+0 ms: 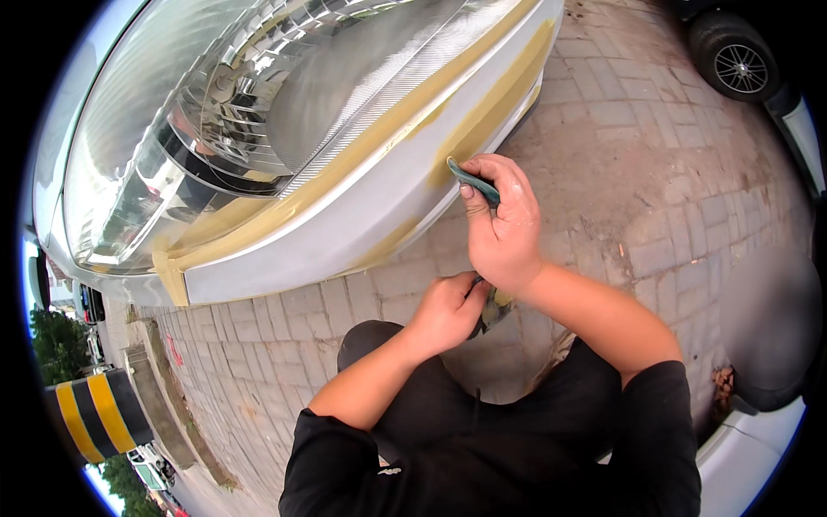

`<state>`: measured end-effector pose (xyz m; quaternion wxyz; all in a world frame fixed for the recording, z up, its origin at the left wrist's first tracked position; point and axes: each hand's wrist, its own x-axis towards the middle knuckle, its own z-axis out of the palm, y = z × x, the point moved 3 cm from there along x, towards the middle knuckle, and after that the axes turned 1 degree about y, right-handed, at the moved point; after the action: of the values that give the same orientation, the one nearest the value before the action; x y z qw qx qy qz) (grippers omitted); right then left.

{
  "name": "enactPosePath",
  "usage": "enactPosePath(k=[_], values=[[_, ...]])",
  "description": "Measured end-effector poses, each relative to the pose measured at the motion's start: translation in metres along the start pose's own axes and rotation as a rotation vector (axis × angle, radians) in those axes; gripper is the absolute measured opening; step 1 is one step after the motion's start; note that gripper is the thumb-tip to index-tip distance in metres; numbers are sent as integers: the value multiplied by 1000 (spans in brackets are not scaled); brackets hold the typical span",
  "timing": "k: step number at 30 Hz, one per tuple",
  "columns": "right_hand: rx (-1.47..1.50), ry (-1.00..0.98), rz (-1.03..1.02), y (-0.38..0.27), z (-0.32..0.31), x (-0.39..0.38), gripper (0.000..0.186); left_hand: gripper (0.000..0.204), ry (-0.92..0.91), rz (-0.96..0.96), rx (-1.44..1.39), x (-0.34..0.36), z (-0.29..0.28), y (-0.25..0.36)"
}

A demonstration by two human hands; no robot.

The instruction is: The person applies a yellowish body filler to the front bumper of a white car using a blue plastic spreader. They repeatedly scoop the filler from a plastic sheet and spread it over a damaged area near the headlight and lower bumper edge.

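My right hand (504, 224) pinches a flexible green spreader (482, 191), its tip at a yellowish filler patch (482, 116) on the pale car bumper (327, 226). Lower down, my left hand (444, 308) grips a dark, flat board (491, 314) with yellow smears, partly hidden behind the fingers and right wrist. Tan masking tape (170, 269) borders the clear headlight (224, 103) above the bumper; another filler patch (383, 246) lies along the bumper's lower edge.
Brick paving (637, 155) surrounds my bent legs. A car wheel (741, 65) stands at upper right, with a blurred grey shape (771, 319) at right. A yellow-and-black striped post (99, 415) and concrete curb (159, 405) are at left.
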<state>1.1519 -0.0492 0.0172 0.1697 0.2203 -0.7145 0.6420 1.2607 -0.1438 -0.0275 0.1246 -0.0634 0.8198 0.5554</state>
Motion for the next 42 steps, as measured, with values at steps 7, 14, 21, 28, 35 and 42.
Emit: enactPosePath(k=[7,14,21,28,35,42], values=[[160,-306,205,-5,-9,1,20,27,-32,-121,71,0,1,-13],[827,24,743,27,-93,-7,24,22,115,-52,-347,-18,-18,-4],[884,-29,671,6,-98,-20,31,30,-51,12,-1199,-35,-16,19],[862,-166,600,-27,-79,-48,41,35,12,-51,-1373,-48,-5,32],[611,-373,261,-46,-70,-58,36,33,21,-2,-1374,-56,-8,35],[581,-509,772,-38,-69,-83,53,34,-85,118,-1270,-68,-9,42]])
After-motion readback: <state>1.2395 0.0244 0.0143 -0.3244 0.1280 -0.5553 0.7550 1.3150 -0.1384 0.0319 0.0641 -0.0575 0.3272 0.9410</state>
